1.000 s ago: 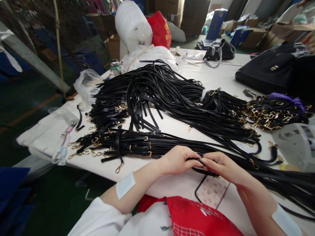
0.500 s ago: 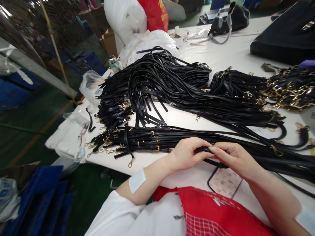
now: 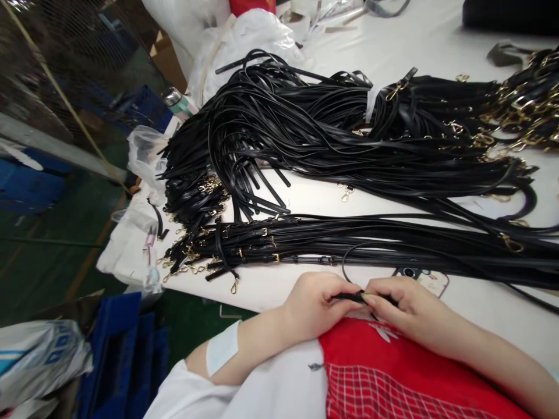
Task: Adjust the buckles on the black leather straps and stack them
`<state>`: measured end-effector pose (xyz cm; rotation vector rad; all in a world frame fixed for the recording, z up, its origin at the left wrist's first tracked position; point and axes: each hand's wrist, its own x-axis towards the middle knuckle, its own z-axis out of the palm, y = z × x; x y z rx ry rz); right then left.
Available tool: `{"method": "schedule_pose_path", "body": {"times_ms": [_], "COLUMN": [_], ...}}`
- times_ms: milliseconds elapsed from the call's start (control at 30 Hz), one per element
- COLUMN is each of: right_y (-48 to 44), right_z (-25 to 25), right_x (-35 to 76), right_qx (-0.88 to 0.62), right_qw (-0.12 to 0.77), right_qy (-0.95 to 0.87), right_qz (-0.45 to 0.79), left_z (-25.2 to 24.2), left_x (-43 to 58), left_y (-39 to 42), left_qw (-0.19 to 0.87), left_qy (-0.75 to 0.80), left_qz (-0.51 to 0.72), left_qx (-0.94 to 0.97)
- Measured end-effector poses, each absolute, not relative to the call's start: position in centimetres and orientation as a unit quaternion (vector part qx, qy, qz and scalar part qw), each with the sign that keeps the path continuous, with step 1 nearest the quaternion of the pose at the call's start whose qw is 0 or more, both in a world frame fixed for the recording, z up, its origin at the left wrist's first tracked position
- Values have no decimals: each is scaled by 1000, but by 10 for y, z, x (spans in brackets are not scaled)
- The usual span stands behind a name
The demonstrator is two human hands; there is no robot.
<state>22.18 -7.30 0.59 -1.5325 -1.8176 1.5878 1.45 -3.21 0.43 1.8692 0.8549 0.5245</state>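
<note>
Close to the red apron, my left hand (image 3: pixel 317 302) and my right hand (image 3: pixel 404 305) meet, both closed on one black strap (image 3: pixel 347 297). Their thumbs and fingertips pinch it at nearly the same spot, and the fingers hide most of that part. A thin loop of black strap rises behind my hands. Just beyond them lies a row of black straps with gold buckles (image 3: pixel 276 257) and gold clasps at the left end. A phone in a patterned case (image 3: pixel 430 281) lies behind my right hand, partly under the straps.
A large heap of black straps (image 3: pixel 297 128) covers the middle of the white table (image 3: pixel 441 35). Gold-clasped pieces (image 3: pixel 530 110) are piled at the right. Clear plastic bags (image 3: pixel 146 154) and a bottle (image 3: pixel 177 102) stand along the left edge. Blue crates (image 3: pixel 113 355) are on the floor.
Both hands, still pinching the black strap, have drawn back from the strap row toward the apron. The phone now shows behind my right hand. The view has tilted downward.
</note>
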Motion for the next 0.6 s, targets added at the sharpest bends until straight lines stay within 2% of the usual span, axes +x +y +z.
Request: {"method": "schedule_pose_path", "body": {"times_ms": [133, 233, 400, 600], "right_y": [-74, -75, -76, -79], "right_z": [7, 5, -2, 0], "right_x": [219, 217, 221, 224], "right_qx": [-522, -526, -504, -504], "right_qw": [145, 172, 243, 214], "right_qy": [-622, -612, -572, -605], "right_qz": [565, 565, 600, 577], "left_z": [0, -3, -5, -3], "left_x": [13, 15, 20, 18], "left_y": [-32, -31, -34, -32], "left_qw": [401, 376, 472, 491], "left_qy": [294, 291, 342, 346], "left_qz": [216, 220, 263, 244], "left_qx": [840, 852, 769, 762]}}
